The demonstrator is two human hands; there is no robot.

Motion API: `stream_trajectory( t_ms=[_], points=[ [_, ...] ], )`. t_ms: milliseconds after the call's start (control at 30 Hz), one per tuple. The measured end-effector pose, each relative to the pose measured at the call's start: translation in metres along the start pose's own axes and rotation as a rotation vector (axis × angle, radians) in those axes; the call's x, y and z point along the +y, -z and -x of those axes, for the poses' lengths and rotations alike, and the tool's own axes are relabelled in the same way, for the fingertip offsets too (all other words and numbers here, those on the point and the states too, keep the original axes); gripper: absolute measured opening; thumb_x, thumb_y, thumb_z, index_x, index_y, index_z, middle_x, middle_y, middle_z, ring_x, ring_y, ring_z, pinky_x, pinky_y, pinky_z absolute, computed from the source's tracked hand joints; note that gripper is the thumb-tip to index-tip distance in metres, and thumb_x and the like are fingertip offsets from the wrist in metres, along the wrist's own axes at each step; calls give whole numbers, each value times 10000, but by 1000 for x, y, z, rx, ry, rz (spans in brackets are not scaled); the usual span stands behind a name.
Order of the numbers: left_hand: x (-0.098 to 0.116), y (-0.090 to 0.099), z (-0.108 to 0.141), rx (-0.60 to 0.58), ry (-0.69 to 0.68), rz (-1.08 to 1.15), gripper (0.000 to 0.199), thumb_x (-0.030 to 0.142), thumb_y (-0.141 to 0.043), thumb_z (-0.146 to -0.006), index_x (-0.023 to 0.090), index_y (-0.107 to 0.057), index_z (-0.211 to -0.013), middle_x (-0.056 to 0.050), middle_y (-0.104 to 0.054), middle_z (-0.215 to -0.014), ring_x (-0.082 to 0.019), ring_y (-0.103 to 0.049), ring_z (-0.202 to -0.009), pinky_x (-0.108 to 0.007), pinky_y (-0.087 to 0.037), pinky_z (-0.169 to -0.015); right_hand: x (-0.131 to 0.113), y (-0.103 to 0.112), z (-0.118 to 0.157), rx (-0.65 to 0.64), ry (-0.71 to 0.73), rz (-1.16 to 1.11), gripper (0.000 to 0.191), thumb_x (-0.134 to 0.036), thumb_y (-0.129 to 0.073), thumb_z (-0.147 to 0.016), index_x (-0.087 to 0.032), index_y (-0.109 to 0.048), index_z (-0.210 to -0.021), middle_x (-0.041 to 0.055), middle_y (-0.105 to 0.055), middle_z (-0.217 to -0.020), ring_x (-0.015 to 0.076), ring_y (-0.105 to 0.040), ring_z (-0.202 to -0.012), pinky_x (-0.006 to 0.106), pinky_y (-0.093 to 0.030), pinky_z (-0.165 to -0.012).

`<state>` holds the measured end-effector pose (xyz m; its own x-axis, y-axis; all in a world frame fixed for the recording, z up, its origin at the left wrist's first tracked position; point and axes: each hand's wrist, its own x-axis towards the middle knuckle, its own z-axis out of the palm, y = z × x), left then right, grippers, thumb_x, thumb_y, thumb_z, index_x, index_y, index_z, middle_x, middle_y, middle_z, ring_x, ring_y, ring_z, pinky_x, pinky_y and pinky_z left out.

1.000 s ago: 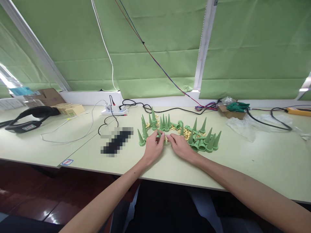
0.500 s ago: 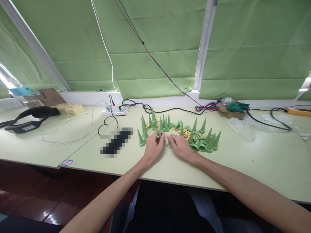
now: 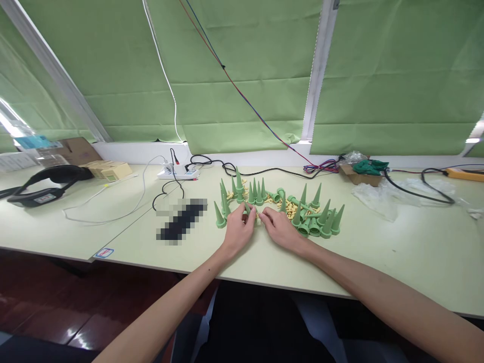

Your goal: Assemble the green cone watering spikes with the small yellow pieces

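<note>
My left hand is closed around a green plastic cone-shaped spike, whose tip shows above the fingers. Between the hands a small yellow plastic piece sits at the spike's end; how far it is in, I cannot tell. My right hand pinches at that yellow piece, its fingertips close to those of the left. Several green spikes stand upright at the left and the right of the hands. A loose heap of yellow pieces lies behind my right hand, among spikes lying on their sides.
Left on the table lie a black headset, small yellow boxes, a power strip and cables. A small cardboard box, clear plastic bags and a black cable are at the right.
My right fingertips have come slightly closer to the left hand and the yellow piece. The left hand and the standing spikes stay where they were.
</note>
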<state>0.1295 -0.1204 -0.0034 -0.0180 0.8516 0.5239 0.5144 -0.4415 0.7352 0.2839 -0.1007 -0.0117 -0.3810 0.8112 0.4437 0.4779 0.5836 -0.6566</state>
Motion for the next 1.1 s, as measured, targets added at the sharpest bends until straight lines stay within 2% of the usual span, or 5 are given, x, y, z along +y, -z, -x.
stream_trajectory(
  t_ms=[200,400,500,800,1100],
  points=[
    [2,0,1,-20,-1,5,218,393,-479,-931,192,-557,-895,3,-614,-795,-98,-535,-581,-245,-437,-570,0,1,0,-6,-23,15,412,-399,-321,-1015,-203,-475,-688,-8,-545,-612,142,-484,-575,267,-305,-602],
    [3,1,0,37,27,15,222,396,-485,-926,189,-554,-887,-17,-639,-869,-98,-547,-582,-245,-444,-569,-5,2,2,-18,-48,-55,162,-363,-433,-979,-222,-512,-964,-76,-501,-524,133,-426,-483,248,-272,-538],
    [2,1,-1,28,17,-5,223,397,-485,-927,188,-552,-885,-14,-634,-848,-97,-542,-570,-242,-431,-556,-4,1,1,-9,-19,-45,157,-319,-429,-978,-213,-510,-895,-55,-533,-579,129,-439,-511,249,-282,-551],
    [3,0,1,-35,-16,-19,231,398,-482,-927,185,-558,-880,0,-609,-766,-93,-512,-536,-239,-410,-534,1,2,-1,9,-41,53,437,-383,-323,-1013,-204,-450,-634,-4,-526,-579,143,-473,-555,275,-313,-600],
    [4,2,0,39,14,0,243,411,-483,-925,183,-554,-879,-22,-642,-860,-95,-548,-574,-238,-437,-551,-4,2,2,3,-25,-64,179,-360,-438,-974,-212,-531,-935,-69,-506,-530,132,-434,-481,253,-279,-532]
  ],
)
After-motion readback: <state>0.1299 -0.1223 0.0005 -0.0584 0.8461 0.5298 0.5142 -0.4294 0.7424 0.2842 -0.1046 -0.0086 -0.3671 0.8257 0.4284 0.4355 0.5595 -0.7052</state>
